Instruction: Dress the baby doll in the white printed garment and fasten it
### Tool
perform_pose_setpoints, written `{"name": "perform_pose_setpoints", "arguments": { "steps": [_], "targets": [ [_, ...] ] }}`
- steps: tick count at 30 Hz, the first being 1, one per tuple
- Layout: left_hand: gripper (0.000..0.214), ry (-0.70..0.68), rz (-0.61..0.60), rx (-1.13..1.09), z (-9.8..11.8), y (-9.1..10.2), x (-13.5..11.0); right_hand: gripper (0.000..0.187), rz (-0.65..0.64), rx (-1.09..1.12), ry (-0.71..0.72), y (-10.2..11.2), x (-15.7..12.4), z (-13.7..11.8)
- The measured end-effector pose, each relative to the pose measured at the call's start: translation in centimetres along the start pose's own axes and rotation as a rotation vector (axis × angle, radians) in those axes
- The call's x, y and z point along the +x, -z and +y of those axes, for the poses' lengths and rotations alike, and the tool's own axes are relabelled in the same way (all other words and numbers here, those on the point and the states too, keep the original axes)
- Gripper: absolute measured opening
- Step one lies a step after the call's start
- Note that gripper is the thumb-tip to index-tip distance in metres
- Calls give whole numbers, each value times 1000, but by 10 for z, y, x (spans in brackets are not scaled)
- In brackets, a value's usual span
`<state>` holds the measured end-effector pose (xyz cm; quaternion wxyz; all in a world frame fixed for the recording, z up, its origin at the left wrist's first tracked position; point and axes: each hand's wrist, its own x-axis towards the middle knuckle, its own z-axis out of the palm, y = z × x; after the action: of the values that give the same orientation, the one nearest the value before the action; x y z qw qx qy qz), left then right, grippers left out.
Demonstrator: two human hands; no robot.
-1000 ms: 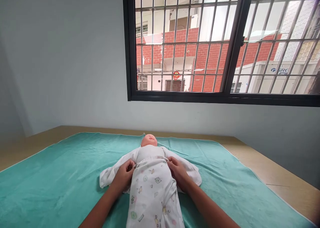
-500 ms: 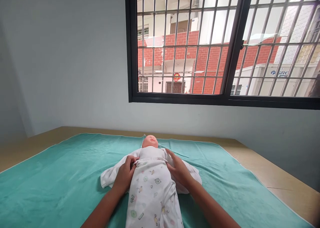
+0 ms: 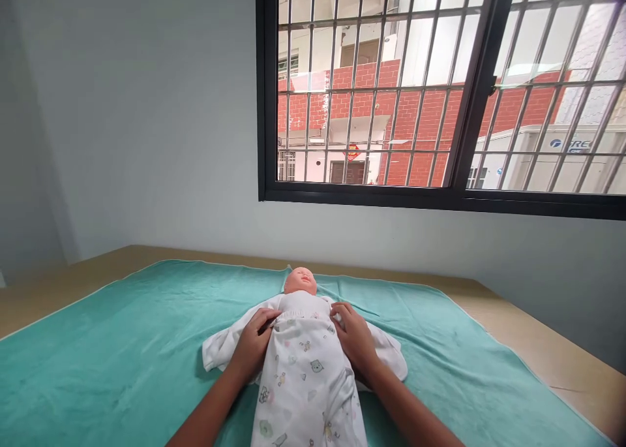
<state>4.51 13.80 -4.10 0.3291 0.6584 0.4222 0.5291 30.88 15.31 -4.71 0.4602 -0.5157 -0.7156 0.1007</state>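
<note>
A baby doll (image 3: pixel 300 280) lies on its back, head toward the wall. It wears a white top (image 3: pixel 299 302) whose sleeves spread out to both sides. White baby pants (image 3: pixel 306 375) printed with small animals cover its lower body, their gathered waistband high on the torso. At the left end of the waistband, my left hand (image 3: pixel 255 344) has fingers and thumb closed on the fabric. My right hand (image 3: pixel 356 341) grips the opposite side of the waistband with bent fingers. The fingertips are partly hidden against the cloth. The legs' lower ends run out of view.
A teal blanket (image 3: pixel 122 342) lies under the doll, slightly wrinkled. It covers most of a wooden surface (image 3: pixel 508 316) that meets a pale wall (image 3: pixel 147 140). Above is a dark-framed barred window (image 3: pixel 362 192).
My right hand's fingers have gone from stretched along the top to bent at the waistband. My left fingers have shifted slightly over its edge. The whole view has moved a little.
</note>
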Motion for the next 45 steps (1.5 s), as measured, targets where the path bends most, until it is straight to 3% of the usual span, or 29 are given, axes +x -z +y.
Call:
{"name": "perform_pose_setpoints", "arguments": {
  "steps": [6,11,14,18,22,30,36,45],
  "targets": [
    [24,93,-34,-128,1,12,3,14,23,166,24,-1,-5,2],
    [24,91,-97,-67,3,15,7,16,-100,354,-73,7,-1,-7],
    [24,69,-159,32,10,18,8,19,-217,413,-148,16,3,-12],
    [18,-84,-106,312,16,15,7,30,-332,408,-179,23,6,-14],
    [18,-115,-35,526,13,7,5,30,-270,293,-81,20,4,-14],
    [27,60,-97,966,13,2,17,26,-204,-97,-13,9,12,-12],
    [21,77,-41,1023,2,-4,40,31,-143,-188,-158,-4,30,0],
    [17,90,75,855,-21,-7,40,24,-100,-201,-234,-13,36,9]
  ]
}}
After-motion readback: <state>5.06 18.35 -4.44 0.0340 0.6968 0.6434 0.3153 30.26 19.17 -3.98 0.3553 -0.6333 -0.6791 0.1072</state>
